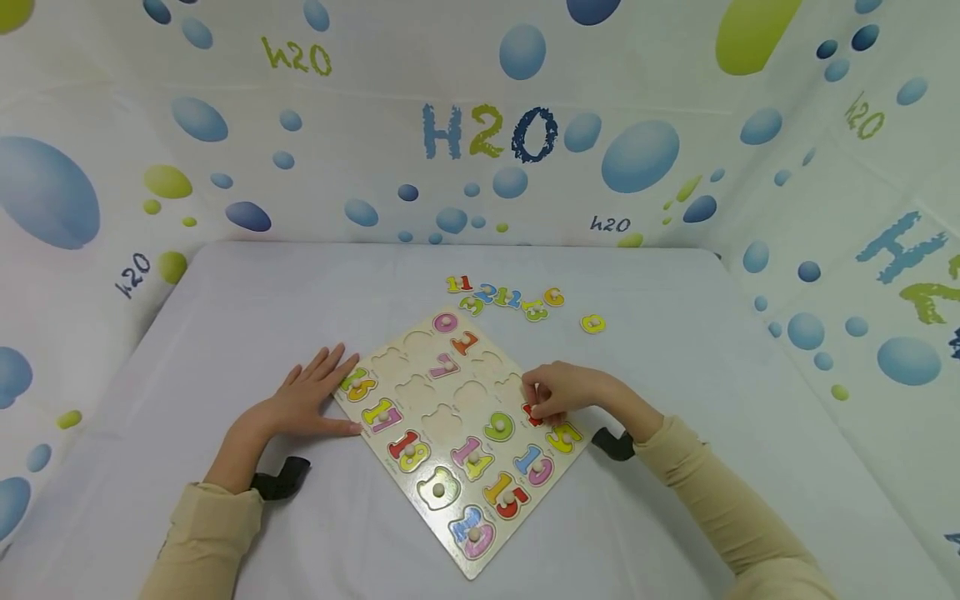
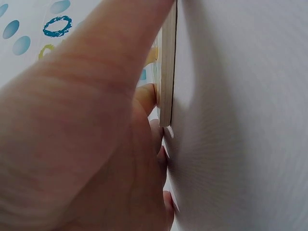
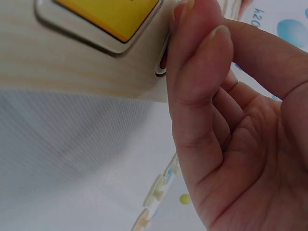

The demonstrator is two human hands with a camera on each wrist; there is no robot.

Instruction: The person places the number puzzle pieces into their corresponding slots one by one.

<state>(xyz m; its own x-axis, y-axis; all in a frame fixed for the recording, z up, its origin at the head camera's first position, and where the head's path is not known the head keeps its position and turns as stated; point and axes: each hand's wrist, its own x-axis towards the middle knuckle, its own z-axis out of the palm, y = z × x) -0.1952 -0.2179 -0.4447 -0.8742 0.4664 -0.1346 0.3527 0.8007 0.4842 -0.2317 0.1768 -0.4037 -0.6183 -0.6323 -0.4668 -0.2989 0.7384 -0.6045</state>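
A wooden number puzzle board (image 1: 471,570) lies turned cornerwise on the table, some recesses filled with knobbed number pieces and several bare. My left hand (image 1: 307,404) spreads over its left corner with straight fingers; the board's edge (image 2: 166,72) shows beside the thumb in the left wrist view. At the right corner my right hand (image 1: 562,387) pinches a red number piece (image 1: 536,421) at its recess. Fingers cover most of that piece and its knob. Close by sits a yellow-green 5 (image 1: 564,437). In the right wrist view a sliver of red (image 3: 164,60) shows beside the fingertips.
Loose number pieces lie beyond the board: a yellow-red 11 (image 1: 460,284), a blue 2 (image 1: 486,292), an orange 6 (image 1: 554,297), a yellow 0 (image 1: 593,323) and others. White cloth covers the table (image 1: 300,283). Black straps with devices (image 1: 285,479) sit at both wrists.
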